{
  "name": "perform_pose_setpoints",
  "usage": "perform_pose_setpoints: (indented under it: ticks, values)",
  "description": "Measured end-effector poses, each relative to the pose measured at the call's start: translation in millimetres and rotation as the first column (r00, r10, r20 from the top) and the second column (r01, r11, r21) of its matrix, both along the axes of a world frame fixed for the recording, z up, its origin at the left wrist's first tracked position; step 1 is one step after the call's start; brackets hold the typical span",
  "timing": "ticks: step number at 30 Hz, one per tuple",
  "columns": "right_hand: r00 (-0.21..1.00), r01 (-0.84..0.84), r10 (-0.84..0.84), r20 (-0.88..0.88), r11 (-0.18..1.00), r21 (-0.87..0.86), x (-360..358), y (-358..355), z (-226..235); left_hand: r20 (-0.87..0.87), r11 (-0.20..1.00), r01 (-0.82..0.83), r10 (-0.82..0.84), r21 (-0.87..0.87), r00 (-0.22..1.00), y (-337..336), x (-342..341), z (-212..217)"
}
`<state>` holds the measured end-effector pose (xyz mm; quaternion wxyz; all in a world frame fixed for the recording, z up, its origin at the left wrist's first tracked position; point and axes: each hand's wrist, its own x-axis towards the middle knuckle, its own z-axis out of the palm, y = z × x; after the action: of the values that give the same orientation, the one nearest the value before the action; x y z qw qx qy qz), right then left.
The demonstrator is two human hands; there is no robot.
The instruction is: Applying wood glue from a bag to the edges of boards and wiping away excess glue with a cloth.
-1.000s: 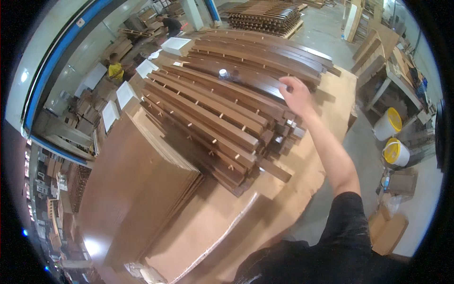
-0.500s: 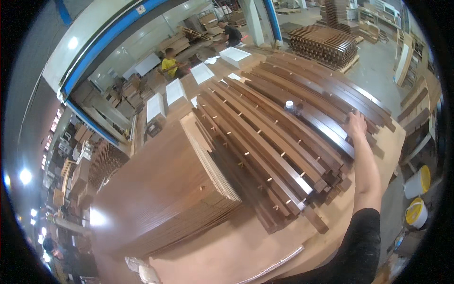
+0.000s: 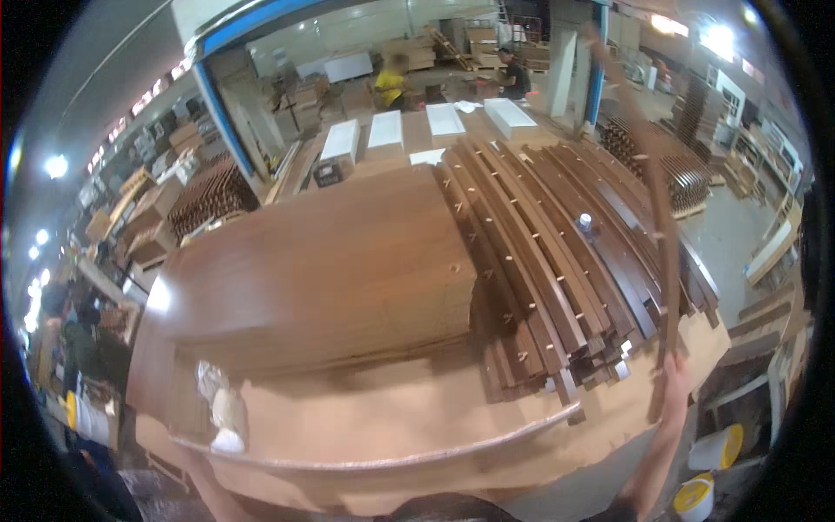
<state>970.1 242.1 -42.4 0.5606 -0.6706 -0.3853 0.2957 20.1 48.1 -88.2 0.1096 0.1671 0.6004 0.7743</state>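
one broad stack of brown panels [image 3: 322,261] lay at the left of the worktable [image 3: 391,418], untouched, and the left hand was out of view. beside it, many dark slats [image 3: 557,261] remained piled. at the far right, the right hand [image 3: 671,376] was closed around the lower end of a single lifted slat [image 3: 657,200], raised nearly upright above the pile, so the work looked barely begun.

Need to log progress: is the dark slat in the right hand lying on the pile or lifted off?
Lifted: the slat stands nearly upright in the right hand, above the pile.
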Motion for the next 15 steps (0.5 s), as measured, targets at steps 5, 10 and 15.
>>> perform_pose_setpoints:
  ticks: [5, 10, 15]
  values:
    - [0.901, -0.216, 0.271, -0.339, 0.958, 0.19, -76, -74, 26, 0.068, 0.986, 0.164, -0.161, -0.035, 0.985, -5, 33, 31]
    - [0.899, -0.212, 0.297, -0.321, 0.938, 0.275, -161, -101, 99, 0.096, 0.997, 0.039, -0.033, -0.061, 0.995, -22, 43, 40]
    - [0.928, -0.326, 0.361, -0.095, 0.908, 0.264, -193, -132, 96, 0.076, 0.998, 0.003, -0.007, 0.057, 0.997, -4, 55, 39]
